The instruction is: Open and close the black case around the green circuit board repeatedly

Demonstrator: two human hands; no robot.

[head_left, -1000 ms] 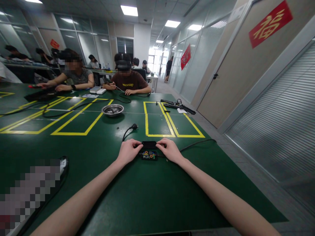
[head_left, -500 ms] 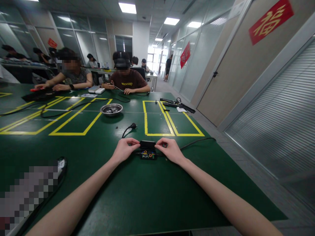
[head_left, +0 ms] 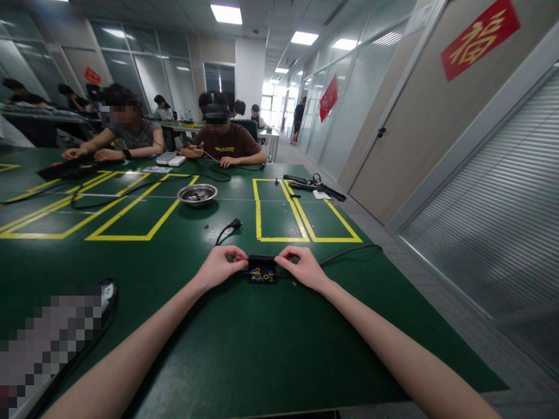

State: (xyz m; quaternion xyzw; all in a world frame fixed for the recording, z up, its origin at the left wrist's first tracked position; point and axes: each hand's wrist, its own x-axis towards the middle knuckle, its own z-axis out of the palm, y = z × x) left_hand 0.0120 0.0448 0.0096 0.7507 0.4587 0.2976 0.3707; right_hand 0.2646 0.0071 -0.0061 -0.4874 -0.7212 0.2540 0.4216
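A small black casing (head_left: 262,278) lies on the green table with its circuit board showing, including two round copper-coloured coils. Just behind it a black cover (head_left: 262,260) is held tilted between my two hands. My left hand (head_left: 222,265) pinches the cover's left end between thumb and fingers. At its right end my right hand (head_left: 301,265) grips it the same way. Black cable comes out of the casing on both sides, passing under the hands. A power plug (head_left: 236,223) on a short bend of cable lies beyond my left hand.
Further back stands a metal bowl (head_left: 197,195) with small parts in it. Black tube-like parts (head_left: 317,186) lie at the back right. Yellow tape (head_left: 283,239) marks rectangles on the table (head_left: 244,349). Two people work across from me; a pixelated object is at the lower left.
The cover has tipped down closer to the casing, so less of its face shows. Both hands stay nearly in place. Across the table, a red object has gone from one person's hand.
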